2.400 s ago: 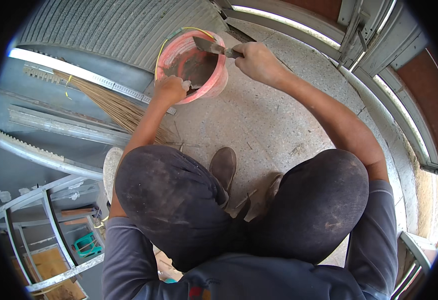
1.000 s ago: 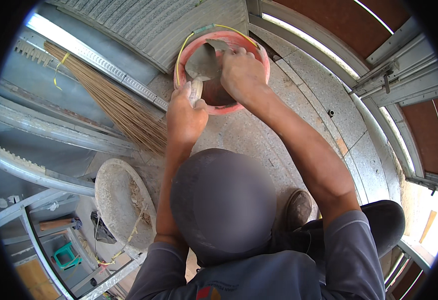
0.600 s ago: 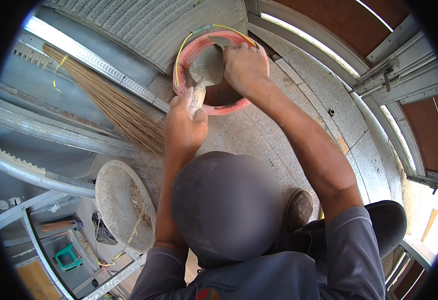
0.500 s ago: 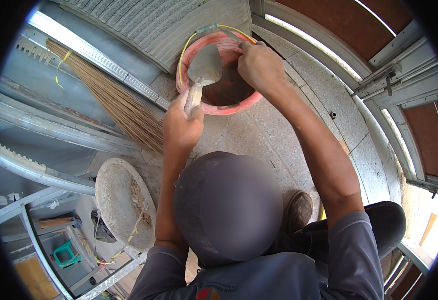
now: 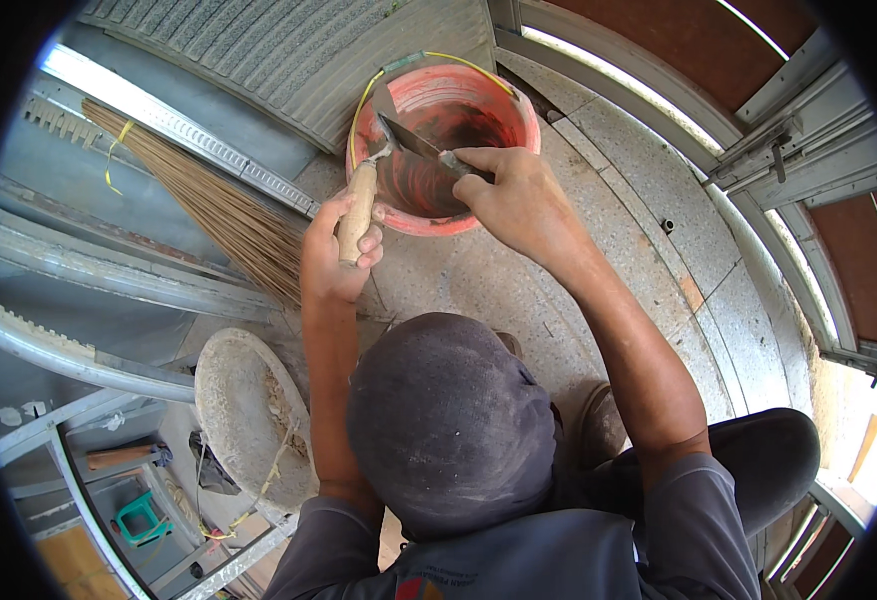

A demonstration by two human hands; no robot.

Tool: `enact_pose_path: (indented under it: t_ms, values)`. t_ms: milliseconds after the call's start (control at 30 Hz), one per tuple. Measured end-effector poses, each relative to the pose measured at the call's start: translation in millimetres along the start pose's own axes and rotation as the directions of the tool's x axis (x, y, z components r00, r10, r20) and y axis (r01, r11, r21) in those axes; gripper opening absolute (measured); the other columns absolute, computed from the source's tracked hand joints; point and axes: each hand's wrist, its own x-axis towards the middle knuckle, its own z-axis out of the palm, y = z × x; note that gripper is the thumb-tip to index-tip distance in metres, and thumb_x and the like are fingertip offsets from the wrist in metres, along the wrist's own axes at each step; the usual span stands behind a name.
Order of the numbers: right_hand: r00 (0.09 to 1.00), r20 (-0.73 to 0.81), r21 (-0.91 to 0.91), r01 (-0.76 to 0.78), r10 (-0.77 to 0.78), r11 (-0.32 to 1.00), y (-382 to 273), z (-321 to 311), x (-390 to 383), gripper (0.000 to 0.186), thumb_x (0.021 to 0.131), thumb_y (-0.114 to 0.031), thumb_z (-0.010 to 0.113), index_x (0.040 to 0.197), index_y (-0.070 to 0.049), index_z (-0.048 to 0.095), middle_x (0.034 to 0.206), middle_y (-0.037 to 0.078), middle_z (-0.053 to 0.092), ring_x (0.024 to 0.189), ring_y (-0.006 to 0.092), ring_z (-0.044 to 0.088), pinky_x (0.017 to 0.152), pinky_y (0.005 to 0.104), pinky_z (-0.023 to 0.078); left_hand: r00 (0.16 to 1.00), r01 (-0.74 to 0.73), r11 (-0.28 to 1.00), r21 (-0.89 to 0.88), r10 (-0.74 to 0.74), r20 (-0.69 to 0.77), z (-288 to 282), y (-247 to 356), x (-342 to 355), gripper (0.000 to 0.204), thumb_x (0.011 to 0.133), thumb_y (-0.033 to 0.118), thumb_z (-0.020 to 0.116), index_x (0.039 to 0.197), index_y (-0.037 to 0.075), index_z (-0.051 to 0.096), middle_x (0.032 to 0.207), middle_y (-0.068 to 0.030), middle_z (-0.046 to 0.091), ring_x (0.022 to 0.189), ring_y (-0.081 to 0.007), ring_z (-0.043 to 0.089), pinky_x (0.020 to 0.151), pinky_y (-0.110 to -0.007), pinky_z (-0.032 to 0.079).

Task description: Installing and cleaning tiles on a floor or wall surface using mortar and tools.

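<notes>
down at the far left we see a green plastic stool (image 5: pixel 139 513) and, nearer us, a pale round mortar-crusted pan (image 5: pixel 246 415) lying on the floor, untouched. above it a broom of thin brown sticks (image 5: pixel 220 207) rests along the grey metal rails (image 5: pixel 128 280). moving in, our left hand (image 5: pixel 333 262) is clenched around the wooden handle of a mason's trowel (image 5: pixel 360 205), whose grey blade points up against the near rim of the orange plastic bucket (image 5: pixel 498 95). the bucket stands on the speckled stone floor (image 5: pixel 598 230), just beyond our knees. our right hand (image 5: pixel 513 190) grips a second flat metal blade (image 5: pixel 420 145), laid across the first inside the bucket's mouth; the two tools touch or nearly touch there. we judge the scraping of one blade with the other is under way: grey residue shows on the trowel blade, so the cleaning seems unfinished, and the bucket holds little but dark smears. further right stand brown door panels (image 5: pixel 678 50).
</notes>
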Motion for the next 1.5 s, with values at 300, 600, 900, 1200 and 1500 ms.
enact_pose_path:
  t_ms: [300, 600, 900, 1200, 1500]
  values:
    - [0.993, -0.101, -0.166, 0.048, -0.065, 0.985, 45.7, 18.4, 65.3, 0.028, 0.087, -0.018, 0.058, 0.097, -0.001, 0.079, 0.091, 0.031, 0.071, 0.09, 0.0468, 0.071, 0.088, 0.0517, 0.056, 0.998, 0.045, 0.991, 0.124, -0.052, 0.047, 11.3, -2.7, -30.7, 0.051, 0.101, 0.023, 0.052, 0.144, -0.003, 0.047, 0.093, -0.0078, 0.058, 0.056, -0.0099, 0.048, 0.044, -0.022, 0.037]
    - [0.996, -0.085, -0.267, 0.007, -0.031, 0.964, 29.0, -21.5, 51.4, 0.043, 0.087, -0.024, 0.061, 0.122, -0.003, 0.076, 0.092, 0.024, 0.076, 0.089, 0.036, 0.074, 0.082, 0.0435, 0.057, 0.893, -0.279, 0.308, 0.91, 0.431, 0.128, 5.9, -5.8, -28.1, 0.055, 0.089, 0.009, 0.068, 0.144, 0.002, 0.062, 0.11, -0.0127, 0.068, 0.08, -0.0152, 0.064, 0.072, -0.029, 0.051]
    - [0.951, -0.024, -0.721, 0.196, -0.307, 0.664, 48.0, 49.0, 34.8, 0.037, 0.091, -0.01, 0.059, 0.125, 0.005, 0.06, 0.108, 0.022, 0.065, 0.096, 0.0336, 0.068, 0.074, 0.0422, 0.062, 0.862, -0.241, 0.109, 0.965, 0.48, 0.161, 41.3, -21.3, -21.6, 0.047, 0.088, 0.007, 0.067, 0.135, 0.001, 0.068, 0.115, -0.0188, 0.069, 0.106, -0.03, 0.069, 0.094, -0.038, 0.053]
    - [0.949, 0.093, -0.722, 0.273, -0.302, 0.636, 28.4, 23.2, -0.1, 0.032, 0.091, -0.01, 0.057, 0.119, 0.007, 0.062, 0.104, 0.021, 0.066, 0.094, 0.0333, 0.068, 0.074, 0.0437, 0.061, 0.847, -0.255, 0.257, 0.932, 0.524, 0.087, 27.5, -24.5, -10.9, 0.045, 0.088, 0.007, 0.07, 0.132, 0.0, 0.069, 0.116, -0.021, 0.069, 0.107, -0.0336, 0.071, 0.094, -0.039, 0.054]
    - [0.964, 0.151, 0.59, -0.267, 0.221, 0.762, 25.3, 11.8, 49.0, 0.025, 0.097, -0.016, 0.059, 0.103, 0.007, 0.064, 0.085, 0.016, 0.069, 0.063, 0.0197, 0.063, 0.05, 0.0322, 0.049, 0.812, -0.282, 0.186, 0.941, 0.568, 0.131, 23.8, -22.9, -19.8, 0.045, 0.087, 0.008, 0.07, 0.132, 0.001, 0.07, 0.113, -0.0204, 0.069, 0.105, -0.0337, 0.071, 0.093, -0.04, 0.054]
